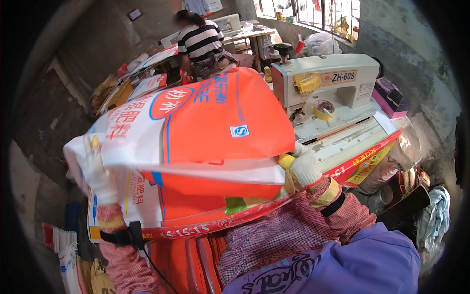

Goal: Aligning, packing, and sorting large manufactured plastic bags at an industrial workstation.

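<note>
A large red and white woven sack (230, 112) with blue print is raised in front of me, its near edge lifted and bulging. My left hand (98, 171), in a white glove, is closed on the sack's left end; motion blurs the fingers a little. At the right end my right hand (303, 169), in a white glove with yellow fingertips, grips the near corner. Part of that hand's fingers is hidden by the sack. Beneath it, another printed red and white sack (191, 203) lies over the work table.
A white industrial sewing machine (333, 83) stands just beyond my right hand, with a tape roll (323, 110) on its bed. Red sacks (188, 259) lie close by my lap. A person in a striped top (203, 41) sits farther back. A dark box (390, 96) sits beside the machine.
</note>
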Action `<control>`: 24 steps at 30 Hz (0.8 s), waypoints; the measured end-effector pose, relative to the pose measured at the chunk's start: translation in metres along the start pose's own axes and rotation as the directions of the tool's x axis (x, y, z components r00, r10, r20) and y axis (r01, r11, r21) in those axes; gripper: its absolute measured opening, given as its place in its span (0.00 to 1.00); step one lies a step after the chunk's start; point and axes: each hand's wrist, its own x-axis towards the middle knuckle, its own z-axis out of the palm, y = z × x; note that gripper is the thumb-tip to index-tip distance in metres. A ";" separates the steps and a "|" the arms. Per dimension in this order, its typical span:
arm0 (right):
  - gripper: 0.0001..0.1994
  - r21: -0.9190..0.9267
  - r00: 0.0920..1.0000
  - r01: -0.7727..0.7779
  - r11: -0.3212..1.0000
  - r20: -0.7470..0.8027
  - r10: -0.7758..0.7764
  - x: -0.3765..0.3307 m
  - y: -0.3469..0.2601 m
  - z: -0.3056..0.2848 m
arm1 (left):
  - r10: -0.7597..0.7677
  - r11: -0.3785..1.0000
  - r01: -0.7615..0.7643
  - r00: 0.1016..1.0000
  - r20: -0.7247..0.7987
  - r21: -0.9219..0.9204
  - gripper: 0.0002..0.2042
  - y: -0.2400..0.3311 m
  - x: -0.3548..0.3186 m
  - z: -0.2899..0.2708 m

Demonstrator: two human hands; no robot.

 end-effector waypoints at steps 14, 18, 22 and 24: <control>0.06 -0.129 0.383 0.371 0.920 0.923 -0.025 -0.071 -0.024 0.043 | -0.399 0.456 0.870 0.389 0.831 -0.188 0.21 -0.085 -0.286 -0.020; 0.11 -0.507 0.946 0.308 0.805 0.251 -0.204 0.020 -0.043 0.056 | -0.369 0.572 0.805 0.426 0.826 -0.160 0.21 -0.096 -0.309 -0.007; 0.15 -0.657 0.885 0.461 0.596 0.387 -0.258 0.084 -0.064 0.114 | -0.330 0.738 0.654 0.561 0.759 -0.163 0.18 -0.089 -0.309 -0.007; 0.14 -0.684 0.865 0.482 0.548 0.472 -0.170 0.096 -0.065 0.128 | -0.275 0.918 0.393 0.526 0.805 0.057 0.17 -0.086 -0.300 -0.014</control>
